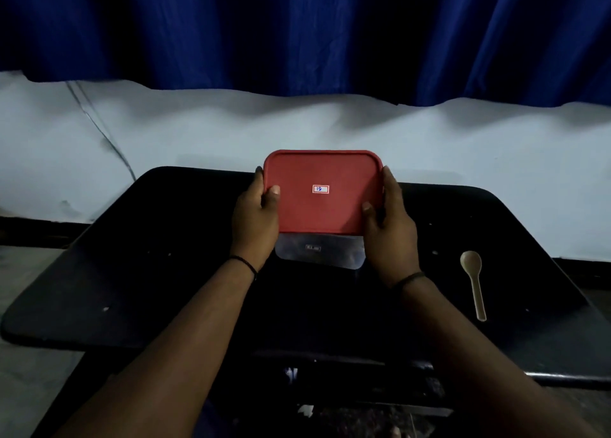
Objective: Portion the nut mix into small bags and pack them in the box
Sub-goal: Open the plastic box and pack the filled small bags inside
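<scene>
At frame centre, the left hand (256, 211) and right hand (386, 218) each grip a side edge of the red rectangular plastic lid (322, 206) over the clear plastic box (319, 254) on the black tabletop (165, 272). The lid looks light, stiff and smooth; edges seem the surest hold.

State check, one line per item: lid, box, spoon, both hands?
red lid: lifted and tilted toward the camera, held at both side edges.
clear box: on the black table, mostly hidden behind the lid; contents cannot be told.
spoon: lying flat on the table at right, untouched.
left hand: grips the lid's left edge.
right hand: grips the lid's right edge.
</scene>
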Tool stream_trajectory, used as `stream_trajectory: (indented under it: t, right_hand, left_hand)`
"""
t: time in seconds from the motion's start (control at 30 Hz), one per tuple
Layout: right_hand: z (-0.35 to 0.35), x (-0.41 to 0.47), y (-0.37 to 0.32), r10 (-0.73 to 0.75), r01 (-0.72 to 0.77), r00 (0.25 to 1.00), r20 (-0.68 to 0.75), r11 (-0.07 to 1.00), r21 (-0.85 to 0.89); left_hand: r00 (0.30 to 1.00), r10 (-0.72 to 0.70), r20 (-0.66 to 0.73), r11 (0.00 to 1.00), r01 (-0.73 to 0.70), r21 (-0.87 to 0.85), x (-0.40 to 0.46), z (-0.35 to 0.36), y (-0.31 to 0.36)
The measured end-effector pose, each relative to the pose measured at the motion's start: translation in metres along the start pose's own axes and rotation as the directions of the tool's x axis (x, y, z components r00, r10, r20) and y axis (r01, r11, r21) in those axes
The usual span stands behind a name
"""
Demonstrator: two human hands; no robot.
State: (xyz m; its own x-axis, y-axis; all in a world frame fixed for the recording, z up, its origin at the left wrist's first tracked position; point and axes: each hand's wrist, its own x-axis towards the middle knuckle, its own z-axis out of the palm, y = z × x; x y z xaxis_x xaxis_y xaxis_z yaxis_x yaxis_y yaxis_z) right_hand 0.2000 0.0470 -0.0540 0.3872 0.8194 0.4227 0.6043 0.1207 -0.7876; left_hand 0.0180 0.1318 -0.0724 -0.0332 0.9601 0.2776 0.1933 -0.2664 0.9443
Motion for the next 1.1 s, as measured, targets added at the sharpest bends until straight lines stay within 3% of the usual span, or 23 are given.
stream_trajectory:
  t: [0.13, 0.27, 0.53, 0.67, 0.77, 0.87, 1.0, 1.1]
  right_hand:
    - [0.006, 0.006, 0.014, 0.162, -0.162, 0.987, 0.016, 0.987, 0.002]
    - [0.011, 0.006, 0.016, 0.289, -0.29, 0.957, 0.022, 0.953, 0.093]
    - [0.008, -0.004, 0.008, 0.322, -0.322, 0.946, 0.019, 0.94, 0.11]
    - [0.003, 0.002, 0.004, 0.282, -0.284, 0.957, 0.067, 0.959, 0.02]
    - [-0.001, 0.008, 0.002, 0.249, -0.231, 0.96, 0.127, 0.963, -0.138]
    - [-0.002, 0.011, 0.005, 0.133, -0.07, 0.976, 0.175, 0.943, -0.326]
    - [-0.004, 0.014, 0.011, 0.08, 0.066, 0.946, 0.313, 0.901, -0.429]
    - [-0.004, 0.016, 0.013, 0.069, 0.116, 0.939, 0.337, 0.858, -0.5]
  left_hand:
    - [0.983, -0.141, 0.117, 0.983, 0.153, -0.104, 0.0, 0.01, 0.0]
    - [0.979, -0.144, 0.145, 0.967, 0.17, -0.19, 0.001, 0.017, 0.003]
    - [0.979, -0.191, 0.075, 0.978, 0.196, -0.073, 0.007, 0.009, -0.002]
    - [0.981, -0.181, 0.075, 0.983, 0.178, 0.053, 0.007, 0.004, 0.002]
    - [0.984, -0.12, 0.13, 0.964, 0.085, 0.251, 0.008, -0.002, 0.007]
    - [0.972, -0.072, 0.222, 0.89, -0.038, 0.455, 0.01, -0.005, 0.008]
    - [0.925, -0.012, 0.38, 0.801, -0.218, 0.557, 0.01, -0.01, 0.009]
    - [0.92, 0.003, 0.393, 0.751, -0.261, 0.606, 0.009, -0.011, 0.007]
